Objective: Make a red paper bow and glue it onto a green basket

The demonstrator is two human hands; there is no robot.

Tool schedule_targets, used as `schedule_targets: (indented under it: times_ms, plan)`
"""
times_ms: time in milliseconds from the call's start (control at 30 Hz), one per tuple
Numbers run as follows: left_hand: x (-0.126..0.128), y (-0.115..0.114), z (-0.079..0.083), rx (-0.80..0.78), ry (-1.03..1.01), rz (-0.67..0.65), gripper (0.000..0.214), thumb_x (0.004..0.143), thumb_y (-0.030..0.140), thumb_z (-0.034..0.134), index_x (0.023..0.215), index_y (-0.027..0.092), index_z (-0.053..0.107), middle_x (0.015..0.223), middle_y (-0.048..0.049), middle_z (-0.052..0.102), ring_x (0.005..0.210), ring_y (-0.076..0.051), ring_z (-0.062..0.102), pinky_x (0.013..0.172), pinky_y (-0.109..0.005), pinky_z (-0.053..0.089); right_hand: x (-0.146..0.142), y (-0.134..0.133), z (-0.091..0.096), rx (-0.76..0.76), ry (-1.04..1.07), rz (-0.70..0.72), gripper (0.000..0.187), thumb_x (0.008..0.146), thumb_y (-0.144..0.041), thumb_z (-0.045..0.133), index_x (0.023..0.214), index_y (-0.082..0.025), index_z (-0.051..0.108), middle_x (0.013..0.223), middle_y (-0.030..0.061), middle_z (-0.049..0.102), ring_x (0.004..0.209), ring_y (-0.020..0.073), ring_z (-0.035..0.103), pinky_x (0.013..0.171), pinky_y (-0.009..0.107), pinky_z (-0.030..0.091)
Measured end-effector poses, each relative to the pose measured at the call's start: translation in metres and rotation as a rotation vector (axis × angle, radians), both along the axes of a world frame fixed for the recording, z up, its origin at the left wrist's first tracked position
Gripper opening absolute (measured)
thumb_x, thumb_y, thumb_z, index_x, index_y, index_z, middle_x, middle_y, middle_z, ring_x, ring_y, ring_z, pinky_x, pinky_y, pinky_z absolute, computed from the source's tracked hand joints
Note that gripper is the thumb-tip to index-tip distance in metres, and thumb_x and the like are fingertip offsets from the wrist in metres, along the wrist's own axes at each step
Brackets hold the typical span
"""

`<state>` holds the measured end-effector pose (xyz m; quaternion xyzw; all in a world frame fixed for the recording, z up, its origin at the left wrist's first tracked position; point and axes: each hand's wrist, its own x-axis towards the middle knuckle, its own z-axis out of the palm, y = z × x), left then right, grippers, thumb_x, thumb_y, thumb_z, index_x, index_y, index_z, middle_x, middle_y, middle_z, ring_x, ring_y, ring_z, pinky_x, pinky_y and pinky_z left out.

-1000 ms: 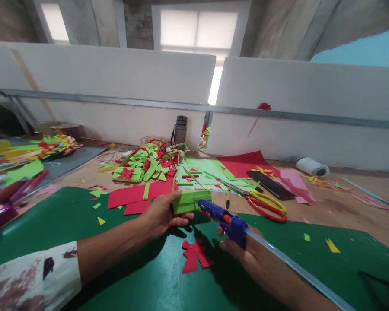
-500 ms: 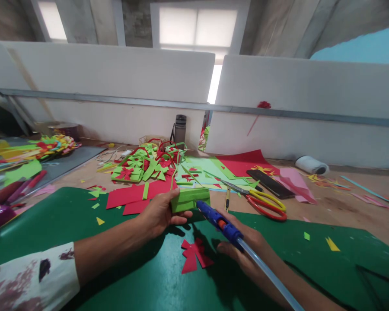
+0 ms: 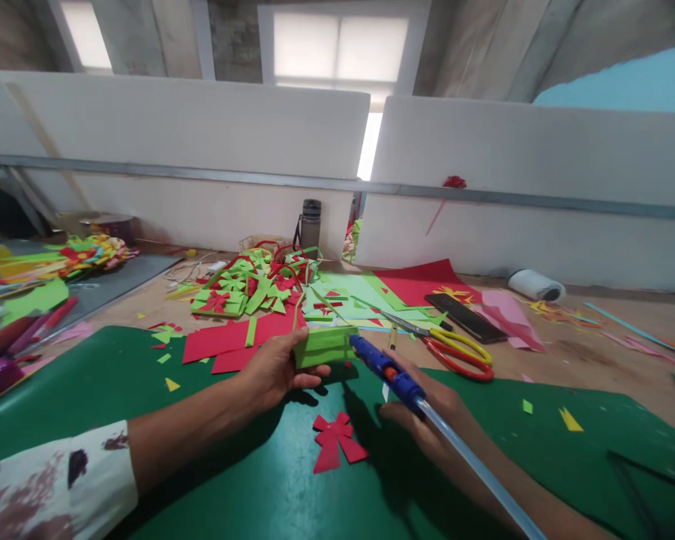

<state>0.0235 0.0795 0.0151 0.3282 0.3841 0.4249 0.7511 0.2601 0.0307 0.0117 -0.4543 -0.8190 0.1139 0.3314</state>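
Note:
My left hand [image 3: 278, 367] grips a small light-green paper bag [image 3: 325, 347] by its left end, with a thin strip handle rising from it. My right hand [image 3: 427, 409] is wrapped around a blue glue gun [image 3: 391, 375], a long clear glue stick [image 3: 484, 480] running out of its back. The gun's nozzle is at the bag's right end; whether it touches cannot be made out. Below them a red paper bow [image 3: 336, 441] lies flat on the green mat [image 3: 247, 469].
Behind my left hand are red paper pieces [image 3: 202, 346] and a heap of green and red paper bags [image 3: 247, 285]. Scissors [image 3: 455, 352], a phone [image 3: 466, 317] and a cutter [image 3: 393, 336] lie right of centre. A bottle [image 3: 310, 225] stands by the white partition [image 3: 202, 127].
The glue gun has slid right along the bag, its nozzle going from the bag's face to its right end. My left hand keeps its grip on the bag, nearly still.

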Motion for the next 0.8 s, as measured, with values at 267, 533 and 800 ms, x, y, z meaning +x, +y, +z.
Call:
schedule_targets:
  times_ms: [267,533,800]
  plan:
    - [-0.008,0.007,0.007,0.005,0.046,0.098,0.034,0.096,0.028,0.043,0.120,0.006,0.051,0.094,-0.0156,0.068,0.063,-0.017,0.068,0.049,-0.023,0.054,0.048,0.043,0.001,0.471,-0.490,-0.261,0.047,0.092,-0.030,0.042,0.136,-0.017,0.044,0.104,0.0167,0.060,0.082,0.0277,0.063,0.062,0.036,0.051]
    - [-0.006,0.000,0.012,0.002,0.077,0.100,0.031,0.095,0.028,0.045,0.113,0.006,0.056,0.089,-0.0140,0.069,0.061,-0.017,0.068,0.047,-0.022,0.052,0.066,0.055,-0.006,0.371,-0.626,-0.231,0.056,0.088,-0.021,0.048,0.141,-0.012,0.035,0.105,0.0153,0.069,0.090,0.0275,0.065,0.075,0.037,0.048]
    - [-0.007,-0.001,0.013,-0.011,0.093,0.094,0.032,0.096,0.027,0.043,0.113,0.005,0.057,0.087,-0.0145,0.069,0.062,-0.018,0.069,0.047,-0.022,0.052,0.067,0.054,0.006,0.112,-0.412,-0.124,0.077,0.064,-0.014,0.062,0.138,-0.022,0.043,0.112,0.0088,0.068,0.097,0.0295,0.064,0.078,0.039,0.050]
